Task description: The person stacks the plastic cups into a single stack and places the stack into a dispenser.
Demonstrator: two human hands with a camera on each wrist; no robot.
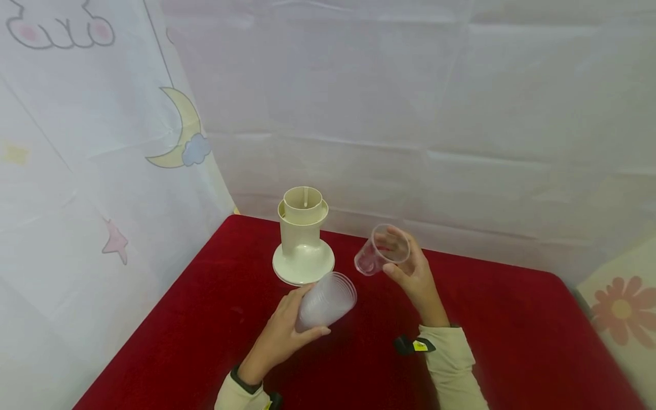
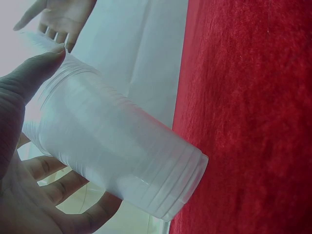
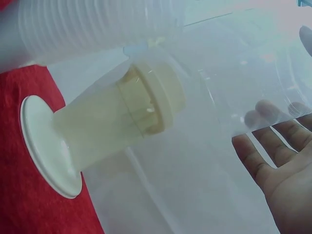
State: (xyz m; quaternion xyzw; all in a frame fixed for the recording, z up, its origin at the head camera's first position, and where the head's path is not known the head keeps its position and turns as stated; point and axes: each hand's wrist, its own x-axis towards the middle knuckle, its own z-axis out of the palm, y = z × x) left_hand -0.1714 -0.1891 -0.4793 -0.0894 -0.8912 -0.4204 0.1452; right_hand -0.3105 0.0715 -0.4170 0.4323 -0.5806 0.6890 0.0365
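A nested stack of clear plastic cups (image 1: 328, 302) leans in my left hand (image 1: 279, 330), its rims tilted up and to the right. In the left wrist view my thumb and curled fingers grip the sides of the cup stack (image 2: 117, 141). My right hand (image 1: 417, 279) holds a single clear plastic cup (image 1: 367, 259), tilted with its mouth toward the upper right. Through its wall, fingertips show in the right wrist view. Behind the stack stands a cream cup holder (image 1: 301, 236), a two-tiered open tube on a round base; neither hand is on it.
A red cloth covers the table (image 1: 205, 313). White printed sheets (image 1: 359, 114) hang close behind its back edge and along the left. The holder's base (image 1: 302, 267) sits near the back edge. Dark wrist straps (image 1: 246, 381) circle the sleeves.
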